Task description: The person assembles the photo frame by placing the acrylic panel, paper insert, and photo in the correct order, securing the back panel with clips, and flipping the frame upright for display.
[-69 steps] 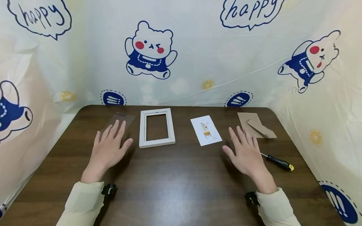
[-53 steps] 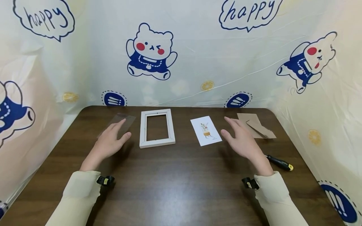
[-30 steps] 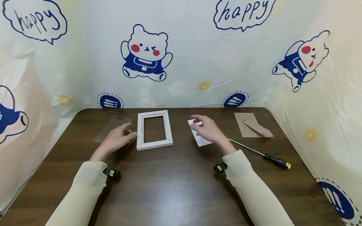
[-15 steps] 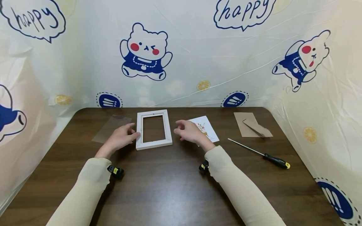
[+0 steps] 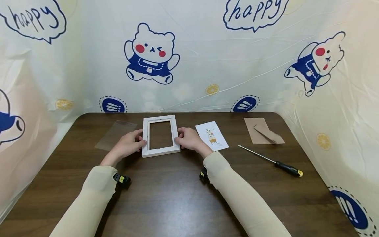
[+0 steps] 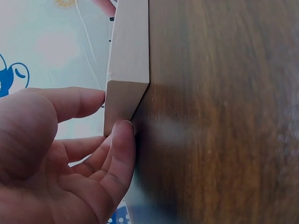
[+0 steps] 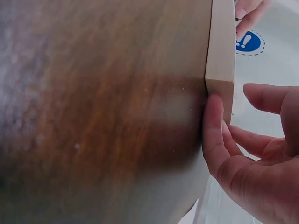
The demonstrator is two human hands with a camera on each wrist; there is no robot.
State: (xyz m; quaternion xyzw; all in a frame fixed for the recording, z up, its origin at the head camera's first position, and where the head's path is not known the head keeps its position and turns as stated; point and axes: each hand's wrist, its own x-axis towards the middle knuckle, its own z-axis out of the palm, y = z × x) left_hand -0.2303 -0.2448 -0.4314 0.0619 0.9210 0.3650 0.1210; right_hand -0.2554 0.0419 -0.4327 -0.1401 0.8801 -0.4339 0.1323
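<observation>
A white picture frame [image 5: 161, 152] lies on the brown table, with bare tabletop showing through its opening. My left hand [image 5: 127, 144] holds the frame's left side. In the left wrist view its thumb [image 6: 86, 102] meets the top edge while the fingers bend against the side wall [image 6: 122, 100]. On the opposite side is my right hand [image 5: 190, 140]. Its fingertips [image 7: 214, 109] touch the frame's side wall low down, and its thumb [image 7: 261, 97] stands a little apart from the edge. A white card [image 5: 211, 135] with a potted-plant drawing lies just right of that hand.
A clear plastic sheet [image 5: 108, 136] lies to the left, partly behind my left hand. On the right are a brown cardboard sheet [image 5: 251, 131] with a folded flap and a screwdriver [image 5: 287, 168] with a black and yellow handle. A printed curtain [image 5: 189, 65] surrounds the table.
From spread over the table, both hands have moved inward to the frame. The right hand has passed over the card and reached the frame's right side; the left has taken hold of its left side.
</observation>
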